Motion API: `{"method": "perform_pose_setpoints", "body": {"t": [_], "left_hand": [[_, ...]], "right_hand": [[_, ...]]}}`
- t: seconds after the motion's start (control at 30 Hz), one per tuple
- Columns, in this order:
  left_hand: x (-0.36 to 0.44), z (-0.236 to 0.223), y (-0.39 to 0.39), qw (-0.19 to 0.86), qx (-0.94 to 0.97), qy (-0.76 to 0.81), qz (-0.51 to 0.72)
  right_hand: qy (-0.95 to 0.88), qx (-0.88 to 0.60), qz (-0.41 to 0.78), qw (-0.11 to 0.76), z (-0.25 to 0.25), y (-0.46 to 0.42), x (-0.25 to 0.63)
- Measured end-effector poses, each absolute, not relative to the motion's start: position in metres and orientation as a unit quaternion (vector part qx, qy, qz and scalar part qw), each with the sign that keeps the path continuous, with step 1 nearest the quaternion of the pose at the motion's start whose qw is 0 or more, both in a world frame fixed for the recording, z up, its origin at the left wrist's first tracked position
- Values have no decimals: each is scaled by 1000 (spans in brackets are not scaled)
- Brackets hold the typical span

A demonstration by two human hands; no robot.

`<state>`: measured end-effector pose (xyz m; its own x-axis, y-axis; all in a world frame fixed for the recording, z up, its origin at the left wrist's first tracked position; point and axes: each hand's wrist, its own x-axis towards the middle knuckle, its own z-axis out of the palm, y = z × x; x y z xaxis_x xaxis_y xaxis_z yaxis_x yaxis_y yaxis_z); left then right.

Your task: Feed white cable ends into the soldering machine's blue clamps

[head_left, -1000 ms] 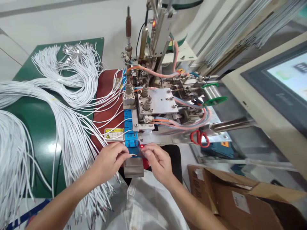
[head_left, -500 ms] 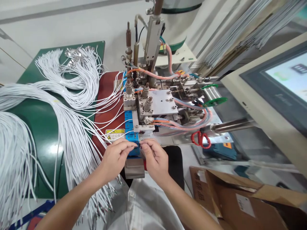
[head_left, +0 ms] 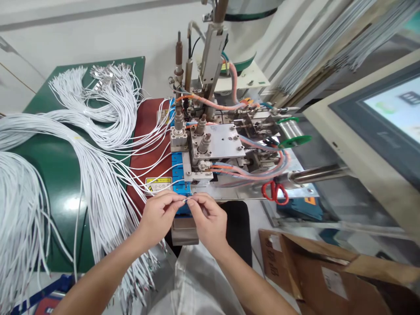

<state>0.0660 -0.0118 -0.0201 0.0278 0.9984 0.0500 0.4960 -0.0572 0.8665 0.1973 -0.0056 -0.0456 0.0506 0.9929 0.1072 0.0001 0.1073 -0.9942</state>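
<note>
My left hand [head_left: 160, 214] pinches the end of a white cable just in front of the machine's blue fixture blocks [head_left: 179, 177]. My right hand [head_left: 210, 216] meets it there, thumb and forefinger closed on the tip of the same cable. The cable end [head_left: 185, 200] shows only as a small bit between the fingertips; its wires are too small to make out. Several white cables [head_left: 154, 153] run from the bundle on the left into the blue blocks. The metal machine [head_left: 216, 140] with its flat top plate stands just beyond both hands.
Large bundles of white cable [head_left: 95, 192] lie on a green table [head_left: 65, 262] to the left. At right are a solder-wire spool [head_left: 291, 131], red-handled scissors [head_left: 274, 192], a touch screen [head_left: 390, 105] on a metal arm and an open cardboard box [head_left: 328, 271] below.
My right hand has moved slightly left, and its fingertips now meet those of my left hand at the cable end. The left hand stays about where it was.
</note>
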Motion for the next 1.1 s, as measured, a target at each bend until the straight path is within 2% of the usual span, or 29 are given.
{"method": "perform_pose_setpoints", "body": {"t": [0.13,0.43,0.77,0.9,1.1], "left_hand": [[67,-19,-11,359,586,622,376],[67,-20,-12,365,584,625,367],[58,-14,-6,463,556,585,366],[57,-15,-6,481,543,584,364],[62,-19,-8,453,511,616,393]], "right_hand": [[-460,-484,508,544,-47,-7,195],[-514,-444,488,548,-54,-4,198],[-538,-418,521,515,-46,11,197],[-492,-453,549,500,-46,13,195],[-521,-484,474,520,-39,1,199]]}}
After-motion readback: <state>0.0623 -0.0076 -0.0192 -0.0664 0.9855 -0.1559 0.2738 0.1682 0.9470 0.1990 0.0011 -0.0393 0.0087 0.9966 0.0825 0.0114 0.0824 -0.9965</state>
